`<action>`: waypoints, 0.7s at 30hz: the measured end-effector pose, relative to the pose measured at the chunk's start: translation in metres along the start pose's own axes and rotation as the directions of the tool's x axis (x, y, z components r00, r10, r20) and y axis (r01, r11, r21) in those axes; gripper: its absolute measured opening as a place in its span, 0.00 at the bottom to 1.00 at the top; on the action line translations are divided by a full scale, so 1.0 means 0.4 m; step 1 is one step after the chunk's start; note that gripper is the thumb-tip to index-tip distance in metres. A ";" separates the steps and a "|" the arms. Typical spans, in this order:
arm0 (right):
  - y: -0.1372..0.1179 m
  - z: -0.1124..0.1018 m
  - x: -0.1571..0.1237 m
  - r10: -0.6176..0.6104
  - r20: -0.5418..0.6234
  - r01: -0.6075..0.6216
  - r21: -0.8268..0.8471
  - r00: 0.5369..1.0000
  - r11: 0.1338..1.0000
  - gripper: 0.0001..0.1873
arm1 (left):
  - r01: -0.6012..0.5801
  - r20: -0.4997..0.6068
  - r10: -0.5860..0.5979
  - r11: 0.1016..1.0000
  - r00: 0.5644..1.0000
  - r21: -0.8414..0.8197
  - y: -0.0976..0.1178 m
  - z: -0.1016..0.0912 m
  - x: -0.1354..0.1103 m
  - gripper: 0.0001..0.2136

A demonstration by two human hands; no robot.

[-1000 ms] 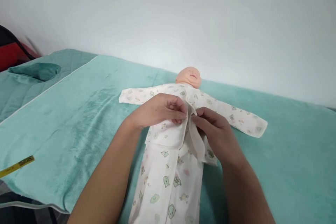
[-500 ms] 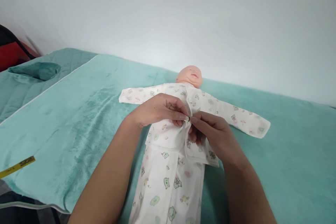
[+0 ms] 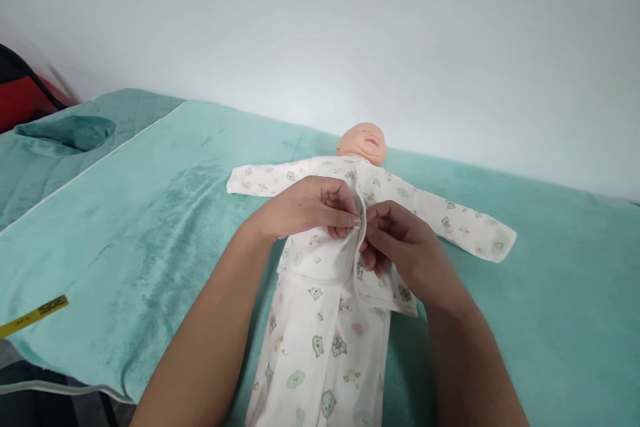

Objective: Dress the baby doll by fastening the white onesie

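Note:
A baby doll (image 3: 364, 141) lies on its back, head toward the wall, its arms covered by outspread sleeves. It wears a white printed baby jacket (image 3: 313, 257) over matching white printed trousers (image 3: 320, 360). My left hand (image 3: 320, 207) pinches a small button at the front edge of the jacket, mid-chest. Close beside it, my right hand (image 3: 395, 233) has its fingers closed on the other front edge of the jacket. The lower right flap of the jacket hangs loose below my right hand. My fingers hide part of the button and buttonhole.
The doll lies on a teal plush cover (image 3: 125, 247) against a white wall (image 3: 320, 33). At the left are a quilted teal piece with a hole (image 3: 150, 107), a red and black bag (image 3: 23, 93) and a yellow strip (image 3: 35, 317).
My right fingertips have shifted slightly up and away from the button, and the jacket's edge now stands between my hands. My left hand keeps its pinch in nearly the same place.

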State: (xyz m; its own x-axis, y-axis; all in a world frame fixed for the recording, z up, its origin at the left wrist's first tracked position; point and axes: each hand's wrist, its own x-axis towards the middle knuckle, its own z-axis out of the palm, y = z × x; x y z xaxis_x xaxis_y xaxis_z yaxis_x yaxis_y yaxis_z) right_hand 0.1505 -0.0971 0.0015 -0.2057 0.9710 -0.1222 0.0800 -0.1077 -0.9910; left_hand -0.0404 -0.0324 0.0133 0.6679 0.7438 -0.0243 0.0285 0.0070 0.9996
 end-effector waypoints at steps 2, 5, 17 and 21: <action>-0.003 0.002 0.000 0.001 -0.007 -0.001 -0.033 1.000 0.999 0.05 | 0.004 -0.008 -0.004 1.000 1.000 0.003 -0.002 0.001 0.002 0.04; -0.010 0.005 -0.002 0.002 -0.022 -0.004 -0.070 1.000 0.998 0.07 | 0.001 -0.013 -0.001 1.000 1.000 0.005 -0.007 0.001 0.005 0.05; -0.026 0.023 -0.009 0.033 -0.051 -0.040 -0.140 0.998 0.989 0.13 | 0.030 0.010 -0.031 0.992 0.999 0.121 0.009 0.003 0.000 0.08; -0.016 0.015 -0.004 0.007 -0.015 -0.009 -0.094 1.000 0.996 0.12 | -0.002 0.024 0.001 0.999 1.000 0.041 0.001 0.001 0.001 0.06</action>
State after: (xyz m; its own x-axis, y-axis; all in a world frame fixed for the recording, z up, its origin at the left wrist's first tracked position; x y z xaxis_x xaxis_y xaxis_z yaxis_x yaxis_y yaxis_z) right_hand 0.1444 -0.0991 0.0076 -0.1905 0.9732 -0.1286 0.1730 -0.0957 -0.9803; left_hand -0.0400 -0.0322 0.0139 0.6858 0.7274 -0.0240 0.0577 -0.0214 0.9981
